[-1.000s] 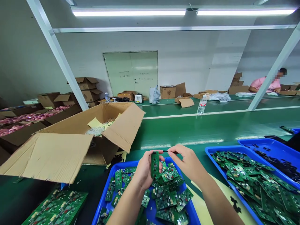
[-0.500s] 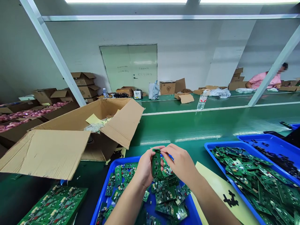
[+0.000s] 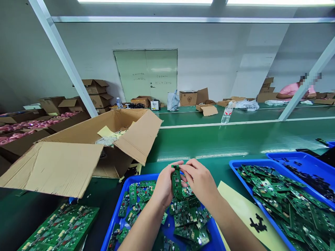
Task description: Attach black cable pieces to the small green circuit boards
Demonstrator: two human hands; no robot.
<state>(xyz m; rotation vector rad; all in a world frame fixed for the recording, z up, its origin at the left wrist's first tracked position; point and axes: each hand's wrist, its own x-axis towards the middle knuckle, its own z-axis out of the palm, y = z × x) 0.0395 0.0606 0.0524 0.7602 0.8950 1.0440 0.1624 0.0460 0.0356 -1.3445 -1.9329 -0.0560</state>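
Above the tray [image 3: 116, 213], our left hand [image 3: 163, 185] was clamped on a board [image 3: 177, 183], and our right hand [image 3: 200, 178] met its far end, fingertips bunched; whether they gripped a part, we could not tell. We judged this close fingertip work, the next move calling for a steady board.

At 6 o'clock: held narrow green rectangular circuit board [image 3: 177, 184], smooth; shallow blue rectangular plastic tray [image 3: 169, 233], smooth too. At 4: flat pale yellow paper sheet [image 3: 240, 205], matt. Between 8 and 9: open brown cardboard box [image 3: 68, 165], matt, creased. At 3: clear cylindrical plastic bottle [image 3: 226, 114], glossy.
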